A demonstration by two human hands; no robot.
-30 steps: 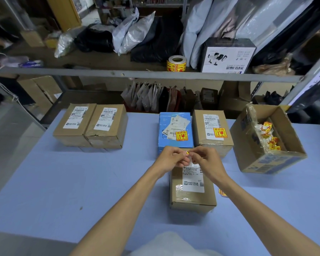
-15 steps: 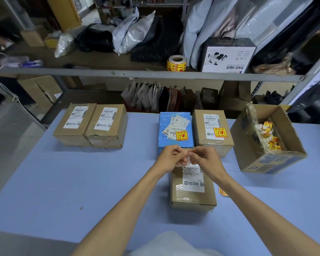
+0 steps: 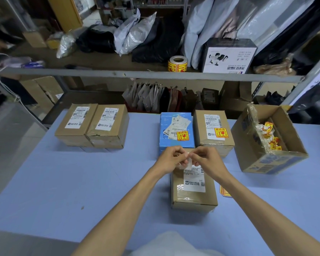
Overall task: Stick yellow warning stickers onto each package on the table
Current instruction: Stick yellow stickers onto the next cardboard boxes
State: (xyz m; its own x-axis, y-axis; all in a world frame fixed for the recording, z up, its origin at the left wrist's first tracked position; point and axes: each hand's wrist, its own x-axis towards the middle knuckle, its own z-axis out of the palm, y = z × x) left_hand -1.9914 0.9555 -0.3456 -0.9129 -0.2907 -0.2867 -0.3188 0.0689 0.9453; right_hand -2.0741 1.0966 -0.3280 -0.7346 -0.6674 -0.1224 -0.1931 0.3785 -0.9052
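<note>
My left hand and my right hand meet above the far end of a brown package with a white label. Between their fingertips they pinch a small sticker on pale backing paper; only its pale side shows. Behind them a blue package and a brown package each carry a yellow warning sticker. Two brown packages at the far left bear only white labels.
An open cardboard box at the right holds several yellow stickers. A few loose yellow stickers lie on the blue table right of the near package. A sticker roll stands on the shelf behind.
Both hands stay together over the near package. The sticker between the fingers has turned, so pale backing shows instead of a yellow corner.
</note>
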